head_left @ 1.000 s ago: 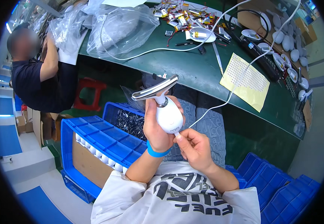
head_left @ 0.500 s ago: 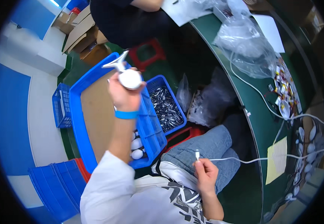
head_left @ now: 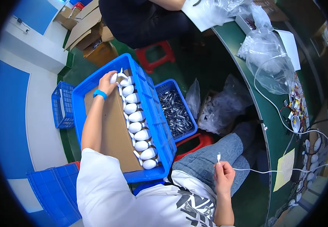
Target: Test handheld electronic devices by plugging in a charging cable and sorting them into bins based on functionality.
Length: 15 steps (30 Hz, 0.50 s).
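My left hand (head_left: 107, 84), a blue band round its wrist, is closed on a white rounded device (head_left: 113, 78) with a forked white piece beside it. It is at the far end of a large blue crate (head_left: 80, 109), over a brown cardboard sheet (head_left: 113, 140). A row of similar white egg-shaped devices (head_left: 135, 127) lies on the cardboard along the crate's right wall. Over my lap, my right hand (head_left: 224, 176) pinches a white cable plug (head_left: 219, 156), tip upward. Its white cable (head_left: 254, 171) runs right to the table.
Right of the crate stands a blue basket (head_left: 194, 128) of small dark, shiny parts. A red stool (head_left: 169, 53) and a seated person (head_left: 141, 26) are beyond. The green table (head_left: 243, 72) at right bears plastic bags (head_left: 268, 64), small wired parts (head_left: 298, 104) and a yellow sheet (head_left: 285, 170).
My left hand has moved down and left into the crate's far end with the white device. The device row is now in full view. My right hand still holds the plug.
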Tool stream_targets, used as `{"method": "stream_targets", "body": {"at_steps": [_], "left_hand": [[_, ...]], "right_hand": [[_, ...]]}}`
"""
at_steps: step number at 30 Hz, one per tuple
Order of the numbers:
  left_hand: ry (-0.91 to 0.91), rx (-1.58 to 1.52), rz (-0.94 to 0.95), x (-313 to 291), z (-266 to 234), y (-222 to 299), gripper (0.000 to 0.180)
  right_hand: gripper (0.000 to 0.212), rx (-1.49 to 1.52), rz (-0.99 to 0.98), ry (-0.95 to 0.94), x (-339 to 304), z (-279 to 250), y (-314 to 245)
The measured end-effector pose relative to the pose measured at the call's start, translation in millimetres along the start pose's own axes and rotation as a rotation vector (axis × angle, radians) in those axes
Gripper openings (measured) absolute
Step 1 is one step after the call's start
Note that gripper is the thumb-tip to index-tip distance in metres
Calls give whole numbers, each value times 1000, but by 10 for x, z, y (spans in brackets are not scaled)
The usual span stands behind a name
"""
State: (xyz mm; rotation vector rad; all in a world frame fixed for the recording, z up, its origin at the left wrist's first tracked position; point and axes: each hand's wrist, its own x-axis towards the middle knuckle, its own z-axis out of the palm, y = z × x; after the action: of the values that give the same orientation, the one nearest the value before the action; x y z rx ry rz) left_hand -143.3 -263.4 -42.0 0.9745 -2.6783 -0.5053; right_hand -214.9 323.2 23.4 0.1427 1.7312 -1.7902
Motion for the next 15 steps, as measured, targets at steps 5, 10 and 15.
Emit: {"method": "stream_targets", "body": {"at_steps": [5, 10, 15], "left_hand": [[-56, 10, 50, 132, 68, -89, 59], [-88, 26, 259, 476, 322, -20, 57], [-129, 57, 361, 626, 669, -151, 39]], "right_hand": [[20, -45, -17, -1, -40, 124, 48], [19, -8, 6, 56, -120, 101, 30], [21, -214, -16, 66, -24, 222, 21]]}}
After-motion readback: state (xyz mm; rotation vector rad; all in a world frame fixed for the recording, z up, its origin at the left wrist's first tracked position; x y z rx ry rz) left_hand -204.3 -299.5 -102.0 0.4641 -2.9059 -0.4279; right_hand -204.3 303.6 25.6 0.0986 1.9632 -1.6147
